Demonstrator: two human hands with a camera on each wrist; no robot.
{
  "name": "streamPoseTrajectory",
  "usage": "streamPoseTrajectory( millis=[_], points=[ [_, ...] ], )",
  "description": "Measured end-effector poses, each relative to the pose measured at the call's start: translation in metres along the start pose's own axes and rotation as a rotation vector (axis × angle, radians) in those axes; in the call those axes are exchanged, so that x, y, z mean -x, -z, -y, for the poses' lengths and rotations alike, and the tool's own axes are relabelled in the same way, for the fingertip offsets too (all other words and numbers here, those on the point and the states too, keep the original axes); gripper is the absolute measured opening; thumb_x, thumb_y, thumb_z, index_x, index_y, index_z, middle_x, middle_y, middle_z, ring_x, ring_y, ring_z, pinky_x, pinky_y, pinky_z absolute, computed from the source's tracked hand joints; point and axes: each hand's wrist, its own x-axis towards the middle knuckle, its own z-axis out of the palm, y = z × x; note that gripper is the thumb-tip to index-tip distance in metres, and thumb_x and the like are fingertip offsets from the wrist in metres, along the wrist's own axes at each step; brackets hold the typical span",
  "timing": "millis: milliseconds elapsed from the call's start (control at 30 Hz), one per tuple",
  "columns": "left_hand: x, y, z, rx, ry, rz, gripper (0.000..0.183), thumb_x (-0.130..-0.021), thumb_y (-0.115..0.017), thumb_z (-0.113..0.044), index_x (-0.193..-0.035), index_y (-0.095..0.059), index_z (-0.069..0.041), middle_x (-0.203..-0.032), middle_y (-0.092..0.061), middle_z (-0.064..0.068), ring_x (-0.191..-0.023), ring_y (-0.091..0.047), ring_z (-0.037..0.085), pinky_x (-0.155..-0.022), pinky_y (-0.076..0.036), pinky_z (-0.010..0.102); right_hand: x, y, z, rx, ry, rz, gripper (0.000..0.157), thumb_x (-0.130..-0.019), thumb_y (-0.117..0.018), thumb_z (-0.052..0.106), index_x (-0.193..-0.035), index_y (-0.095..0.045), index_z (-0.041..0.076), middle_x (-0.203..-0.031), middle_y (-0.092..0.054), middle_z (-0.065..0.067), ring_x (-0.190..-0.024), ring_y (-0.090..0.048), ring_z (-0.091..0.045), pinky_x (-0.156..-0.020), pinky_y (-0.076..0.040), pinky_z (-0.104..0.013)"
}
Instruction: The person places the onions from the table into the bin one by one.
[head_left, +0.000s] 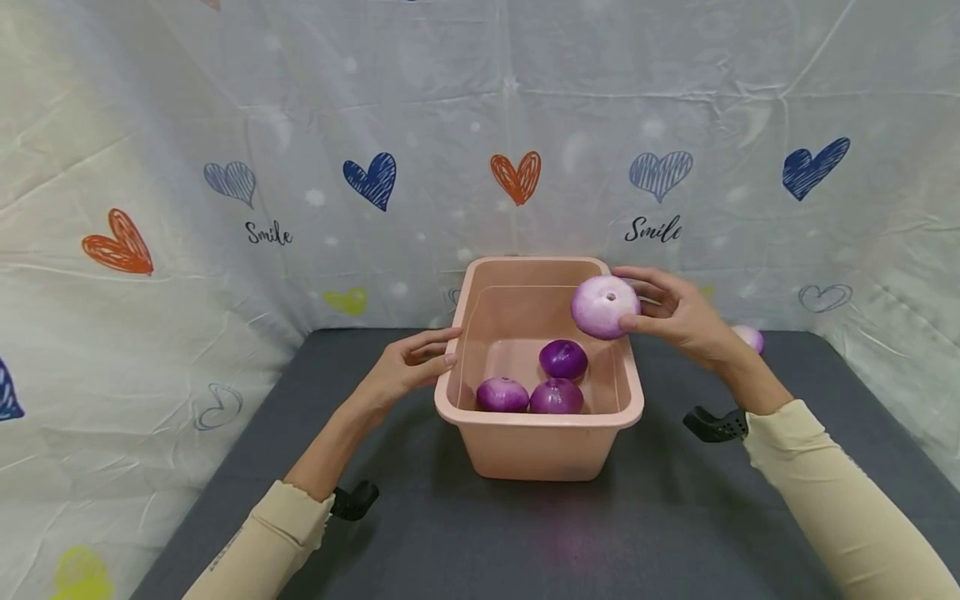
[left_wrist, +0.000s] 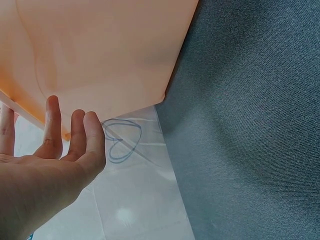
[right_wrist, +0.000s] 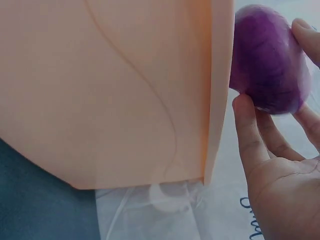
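Note:
My right hand [head_left: 671, 312] grips a purple onion [head_left: 604, 307] between thumb and fingers, above the right rim of a peach plastic tub [head_left: 536, 454]. In the right wrist view the same onion [right_wrist: 270, 59] shows darker purple, beside the tub's rim. Inside the tub lie three more onions: one onion [head_left: 563, 359] further back, another onion [head_left: 502, 395] at front left, a third onion [head_left: 557, 397] at front right. At the tub's left rim, my left hand [head_left: 408, 367] rests with fingers extended; the left wrist view shows these fingers [left_wrist: 78, 135] by the tub's wall.
Another onion [head_left: 748, 338] sits on the dark grey table [head_left: 525, 542], partly hidden behind my right wrist. A pale curtain [head_left: 450, 100] printed with hearts hangs behind the table and along its sides. Black bands with a camera are on both wrists.

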Motion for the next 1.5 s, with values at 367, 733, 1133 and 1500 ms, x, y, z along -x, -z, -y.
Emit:
streamPoseTrajectory(
  millis=[367, 733, 1133, 1500],
  points=[
    [-0.001, 0.000, 0.001, 0.013, -0.006, 0.010, 0.050, -0.100, -0.069, -0.024, -0.148, -0.057, -0.017, -0.138, -0.059, 0.018, -0.124, -0.058, 0.028, -0.101, -0.048, 0.049, 0.013, 0.009, -0.005, 0.026, -0.023, -0.041, 0.046, -0.096, -0.067, -0.004, -0.141, -0.057, 0.004, -0.134, -0.058, -0.022, -0.119, -0.061, -0.033, -0.095, -0.053, -0.035],
    [-0.001, 0.000, 0.004, -0.002, -0.013, 0.006, 0.050, -0.101, -0.067, -0.024, -0.149, -0.055, -0.016, -0.138, -0.059, 0.017, -0.124, -0.058, 0.029, -0.099, -0.050, 0.049, 0.055, 0.043, -0.016, 0.127, -0.113, -0.121, 0.044, -0.100, -0.064, 0.001, -0.143, -0.054, 0.002, -0.135, -0.057, -0.014, -0.119, -0.061, -0.025, -0.094, -0.053, -0.031],
    [0.000, 0.000, 0.003, 0.013, -0.012, 0.004, 0.049, -0.101, -0.068, -0.025, -0.148, -0.057, -0.018, -0.136, -0.060, 0.015, -0.124, -0.059, 0.028, -0.101, -0.048, 0.050, 0.113, 0.089, -0.026, 0.097, -0.193, -0.282, 0.041, -0.100, -0.062, -0.003, -0.141, -0.055, 0.002, -0.127, -0.065, -0.002, -0.110, -0.065, -0.012, -0.090, -0.050, -0.019],
    [-0.001, 0.000, 0.003, -0.006, -0.019, 0.009, 0.050, -0.102, -0.066, -0.023, -0.150, -0.054, -0.014, -0.138, -0.058, 0.021, -0.125, -0.058, 0.031, -0.101, -0.048, 0.052, 0.146, 0.119, -0.042, 0.100, -0.201, -0.383, 0.040, -0.097, -0.065, -0.007, -0.135, -0.062, 0.005, -0.117, -0.069, 0.005, -0.101, -0.068, -0.008, -0.083, -0.056, -0.022]
  ],
)
